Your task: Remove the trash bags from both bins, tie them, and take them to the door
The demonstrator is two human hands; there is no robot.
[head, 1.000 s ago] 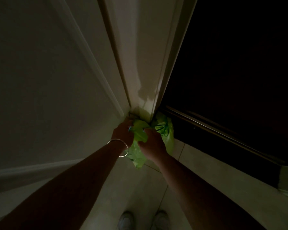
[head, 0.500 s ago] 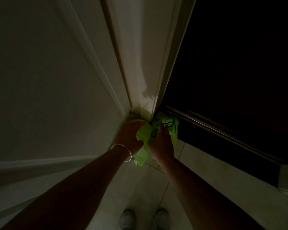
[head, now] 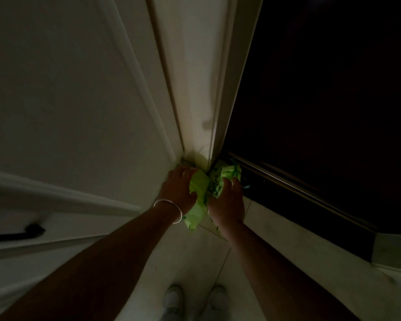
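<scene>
Dim light. Green trash bags (head: 198,191) are sitting on the floor (head: 195,256) in the corner by the white door (head: 79,112). Left hand (head: 177,189) is resting on them, fingers spread, released; right hand (head: 227,200) likewise, fingers relaxed on the right bag. Bracelet (head: 169,209) is circling the left wrist.
</scene>
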